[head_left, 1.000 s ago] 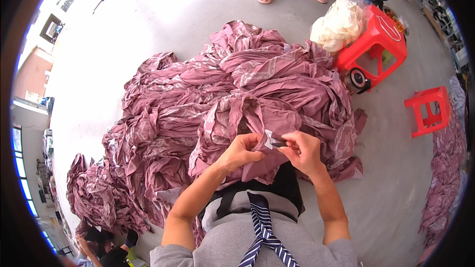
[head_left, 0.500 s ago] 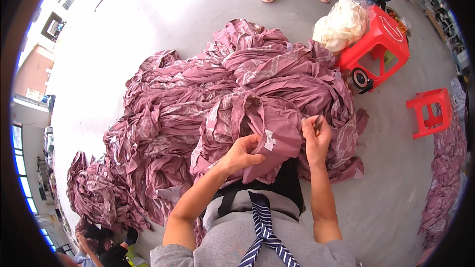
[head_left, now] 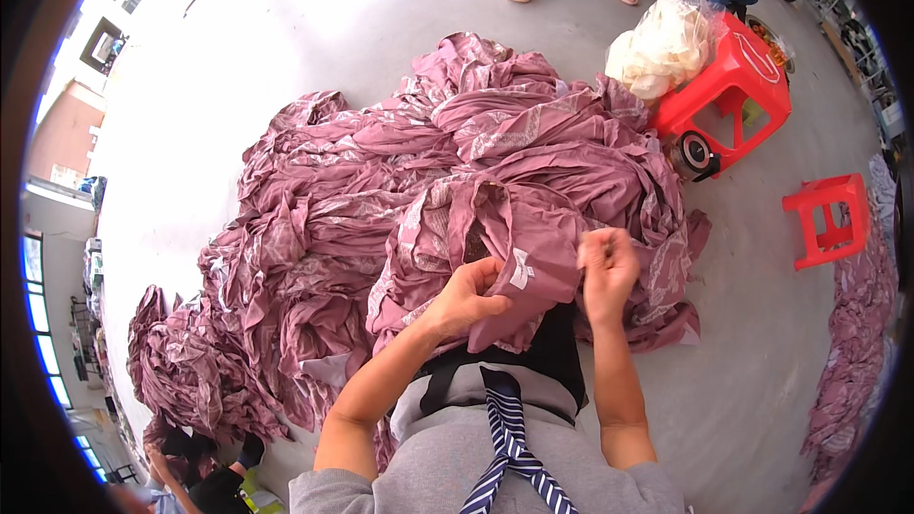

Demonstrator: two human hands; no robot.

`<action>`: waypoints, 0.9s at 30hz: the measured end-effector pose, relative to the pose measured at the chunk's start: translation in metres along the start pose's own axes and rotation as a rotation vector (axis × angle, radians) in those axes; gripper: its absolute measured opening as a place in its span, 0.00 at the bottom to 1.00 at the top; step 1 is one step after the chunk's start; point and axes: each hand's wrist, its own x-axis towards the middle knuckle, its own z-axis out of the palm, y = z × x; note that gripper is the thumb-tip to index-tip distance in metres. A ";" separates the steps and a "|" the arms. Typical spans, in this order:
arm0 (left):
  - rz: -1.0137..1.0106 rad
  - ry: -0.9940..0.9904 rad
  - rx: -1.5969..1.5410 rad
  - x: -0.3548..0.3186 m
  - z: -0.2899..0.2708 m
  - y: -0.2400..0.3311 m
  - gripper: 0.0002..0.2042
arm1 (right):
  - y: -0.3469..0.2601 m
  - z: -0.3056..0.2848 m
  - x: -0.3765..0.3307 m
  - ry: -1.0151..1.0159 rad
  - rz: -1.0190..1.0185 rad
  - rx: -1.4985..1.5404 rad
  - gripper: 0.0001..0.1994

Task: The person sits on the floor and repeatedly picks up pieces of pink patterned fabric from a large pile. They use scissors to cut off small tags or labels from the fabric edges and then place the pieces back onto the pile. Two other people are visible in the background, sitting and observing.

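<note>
Pinching a fold of the mauve patterned fabric garment point(head_left: 533, 257), the left hand point(head_left: 468, 297) has its grip pressed together on the cloth just at 9 o'clock of a small white sewn-in label point(head_left: 520, 271). That garment lies draped over the person's lap, at the 6 o'clock edge of a large heap of matching mauve fabric point(head_left: 381, 190) spread across the pale concrete floor point(head_left: 314, 29). At 3 o'clock of the label, the right hand point(head_left: 606, 271) is raised beside the cloth, fingers curled together; whether they pinch anything I cannot tell. Farther toward 2 o'clock stand a red plastic toy car point(head_left: 733, 95) and a red plastic stool point(head_left: 826, 219).
</note>
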 end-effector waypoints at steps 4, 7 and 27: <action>-0.053 0.093 -0.083 0.001 0.007 -0.001 0.16 | -0.004 -0.013 -0.003 -0.135 0.099 -0.153 0.05; -0.116 0.157 -0.088 0.002 0.005 -0.005 0.17 | -0.008 -0.005 -0.012 -0.220 -0.074 -0.391 0.16; -0.115 0.106 -0.380 -0.003 -0.002 -0.008 0.13 | 0.012 -0.001 -0.031 -0.205 0.011 -0.364 0.11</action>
